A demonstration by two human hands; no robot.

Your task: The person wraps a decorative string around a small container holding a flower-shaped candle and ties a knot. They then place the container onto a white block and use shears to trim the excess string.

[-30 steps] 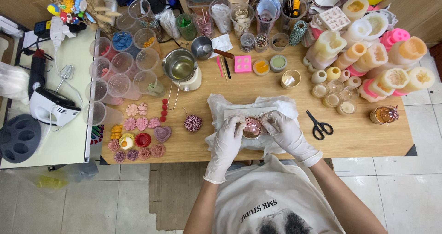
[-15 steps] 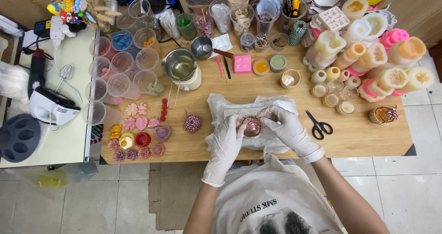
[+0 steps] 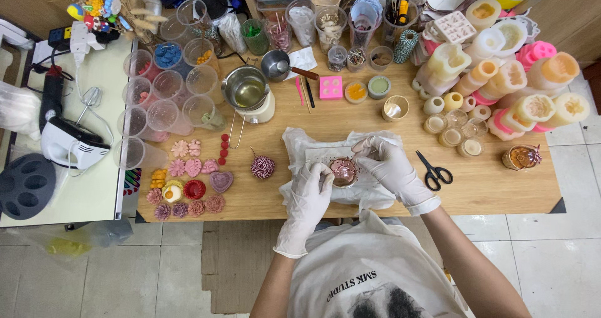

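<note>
Both hands wear white gloves and meet over a crumpled white plastic sheet (image 3: pixel 300 144) spread at the near edge of the wooden table (image 3: pixel 501 183). Between them sits a small round pink candle (image 3: pixel 344 171) with a glossy top. The left hand (image 3: pixel 311 193) lies at the candle's 8 o'clock, its fingers curled in against the candle's left side. The right hand (image 3: pixel 389 166) lies at the candle's 3 o'clock, thumb and forefinger pinched together just above the candle's upper right rim; whether they grip something thin there is too small to tell.

Black scissors (image 3: pixel 432 171) lie closed on the wood at 3 o'clock from the right hand, near but apart from it. A striped pink ball candle (image 3: pixel 262 166) rests at 9 o'clock from the left hand, just off the plastic. Farther out at 9 o'clock, a cluster of pink and red flower shapes (image 3: pixel 188 186) covers the table's left end. A steel pot (image 3: pixel 245 87) stands at 11 o'clock.
</note>
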